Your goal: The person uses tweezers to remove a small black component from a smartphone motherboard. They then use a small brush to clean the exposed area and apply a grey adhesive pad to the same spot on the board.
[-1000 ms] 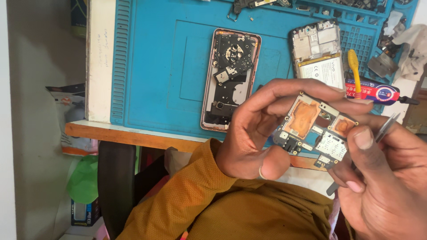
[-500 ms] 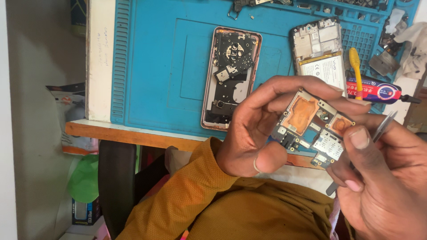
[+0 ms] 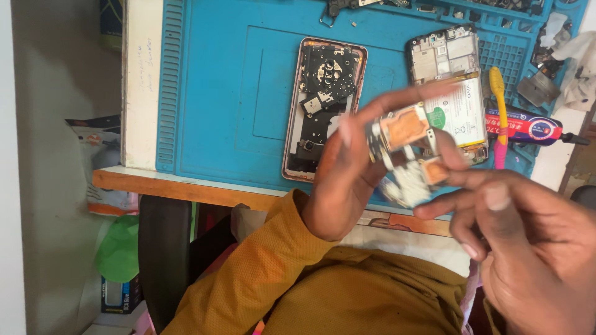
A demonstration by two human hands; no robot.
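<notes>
**Inspector:** Start with the item in hand.

**Assistant:** A small phone circuit board [image 3: 408, 152] with two copper-coloured patches, held up in the air above the near edge of the counter [image 3: 186, 186]. It is blurred, so finer detail cannot be read.

**Inspector:** Who holds it?

**Assistant:** The left hand [image 3: 347, 180]. Its grip is clenched on the board, fingers stretched along the top edge and the thumb pressing across the front. The sleeve on that arm is mustard-coloured.

**Inspector:** And the right hand?

**Assistant:** The right hand [image 3: 528, 242] sits just beside the board, at its lower right. Its forefinger reaches the board's lower corner. The other fingers are curled; whether that grip holds anything, I cannot tell.

**Inspector:** Surroundings?

**Assistant:** A blue work mat [image 3: 211, 93] covers the counter. On it, behind the board, lies an opened phone frame [image 3: 323, 99] with dark inner parts showing. To its right lies a second opened phone [image 3: 450, 68] with a white battery. Farther right, a yellow-and-pink toothbrush [image 3: 498, 105] lies across a red-and-blue tube [image 3: 528, 127].
</notes>
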